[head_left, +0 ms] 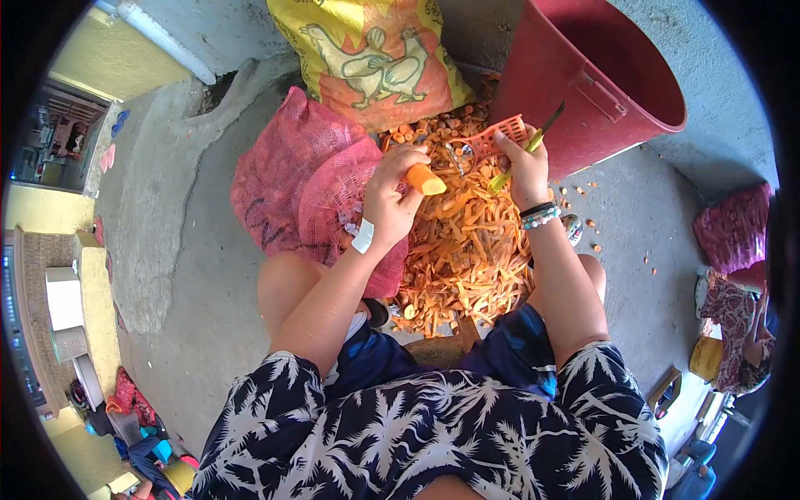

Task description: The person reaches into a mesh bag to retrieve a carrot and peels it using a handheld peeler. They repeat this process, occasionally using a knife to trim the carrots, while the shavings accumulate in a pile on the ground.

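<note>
My left hand [395,196] is closed round a peeled carrot [426,179], its cut end pointing right. My right hand [525,167] grips an orange plastic peeler [500,140] with holes in its handle; the metal blade end faces left toward the carrot, apart from it. Also held in that hand is a small knife [533,142] with a yellow-green handle, its dark tip pointing up and away. Below both hands lies a heap of orange carrot peelings [471,258], with small cut carrot ends [408,133] at its far side.
A pink mesh sack [308,179] stands left of the peelings. Behind them is a yellow sack with printed birds [375,62]. A tall red bin [554,83] stands at the far right, near the wall. A purple sack [733,229] and a person [742,333] are at the right edge.
</note>
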A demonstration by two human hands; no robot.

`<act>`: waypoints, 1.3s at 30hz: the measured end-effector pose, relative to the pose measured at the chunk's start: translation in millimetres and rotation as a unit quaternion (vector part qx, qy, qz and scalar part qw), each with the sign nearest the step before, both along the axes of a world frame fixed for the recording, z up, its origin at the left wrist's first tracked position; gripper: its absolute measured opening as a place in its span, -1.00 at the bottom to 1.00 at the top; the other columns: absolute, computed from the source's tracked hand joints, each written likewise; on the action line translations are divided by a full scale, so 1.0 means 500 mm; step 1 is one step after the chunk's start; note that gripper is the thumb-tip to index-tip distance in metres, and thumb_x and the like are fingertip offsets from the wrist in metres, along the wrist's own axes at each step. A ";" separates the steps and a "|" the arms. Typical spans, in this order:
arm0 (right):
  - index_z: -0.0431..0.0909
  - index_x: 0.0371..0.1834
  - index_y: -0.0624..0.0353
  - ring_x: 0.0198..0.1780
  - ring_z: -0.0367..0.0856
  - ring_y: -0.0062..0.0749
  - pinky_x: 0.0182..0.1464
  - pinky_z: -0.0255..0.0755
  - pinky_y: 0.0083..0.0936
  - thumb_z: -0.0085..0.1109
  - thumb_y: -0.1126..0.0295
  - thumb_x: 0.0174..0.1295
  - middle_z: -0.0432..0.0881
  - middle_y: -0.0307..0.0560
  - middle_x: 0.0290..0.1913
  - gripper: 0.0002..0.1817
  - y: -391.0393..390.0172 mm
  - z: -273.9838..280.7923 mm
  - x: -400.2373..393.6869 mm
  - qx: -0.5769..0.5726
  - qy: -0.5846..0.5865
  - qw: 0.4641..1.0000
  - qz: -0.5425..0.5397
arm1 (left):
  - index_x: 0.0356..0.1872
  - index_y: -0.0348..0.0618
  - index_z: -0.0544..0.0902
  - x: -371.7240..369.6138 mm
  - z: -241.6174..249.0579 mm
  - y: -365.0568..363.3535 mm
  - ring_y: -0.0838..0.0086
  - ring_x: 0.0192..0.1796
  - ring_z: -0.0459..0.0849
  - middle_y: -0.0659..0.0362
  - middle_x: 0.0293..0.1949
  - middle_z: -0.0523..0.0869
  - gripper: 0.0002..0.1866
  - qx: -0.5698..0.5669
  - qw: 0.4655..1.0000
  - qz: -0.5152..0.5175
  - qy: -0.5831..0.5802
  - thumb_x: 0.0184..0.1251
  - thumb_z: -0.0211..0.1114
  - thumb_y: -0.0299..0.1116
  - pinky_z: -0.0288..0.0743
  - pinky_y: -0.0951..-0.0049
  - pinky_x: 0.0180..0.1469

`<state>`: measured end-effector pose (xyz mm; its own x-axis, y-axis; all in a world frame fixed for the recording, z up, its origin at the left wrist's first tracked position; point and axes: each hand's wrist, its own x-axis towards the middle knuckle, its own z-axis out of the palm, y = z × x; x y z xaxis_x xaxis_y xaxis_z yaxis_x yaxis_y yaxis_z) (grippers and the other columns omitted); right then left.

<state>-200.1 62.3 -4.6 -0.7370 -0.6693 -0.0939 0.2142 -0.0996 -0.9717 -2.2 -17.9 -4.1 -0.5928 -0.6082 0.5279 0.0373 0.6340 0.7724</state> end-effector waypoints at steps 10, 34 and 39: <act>0.40 -0.22 0.25 -0.59 0.35 -0.72 -0.60 0.17 -0.72 0.15 0.50 0.13 0.51 -0.25 -0.47 -0.82 0.014 0.028 0.002 -0.090 -0.167 0.978 0.089 | -0.19 -0.27 0.46 0.012 0.005 0.017 0.07 -0.19 0.55 -0.03 -0.25 0.56 -0.72 -0.088 0.980 0.092 -0.153 0.04 0.26 -0.46 0.43 0.27 -0.17; 0.39 -0.33 0.18 -0.52 0.44 -0.47 -0.53 0.34 -0.51 -0.10 0.35 0.30 0.48 -0.17 -0.51 -0.85 0.010 -0.025 -0.003 0.001 -0.328 0.943 0.052 | -0.15 -0.07 0.54 0.019 0.040 0.005 0.15 -0.20 0.52 0.03 -0.17 0.48 -0.70 -0.040 0.980 0.106 -0.165 0.03 0.33 -0.40 0.47 0.30 -0.24; 0.38 -0.05 0.13 0.00 0.50 -0.06 0.02 0.39 0.03 -0.08 0.25 0.27 0.47 0.04 0.01 -0.73 0.033 -0.015 0.077 -0.183 -0.493 0.812 0.255 | 0.03 0.09 0.52 0.012 0.070 0.033 0.11 -0.02 0.53 -0.02 -0.02 0.44 -0.46 -0.229 0.968 0.048 -0.089 -0.09 0.29 -0.57 0.51 0.33 -0.04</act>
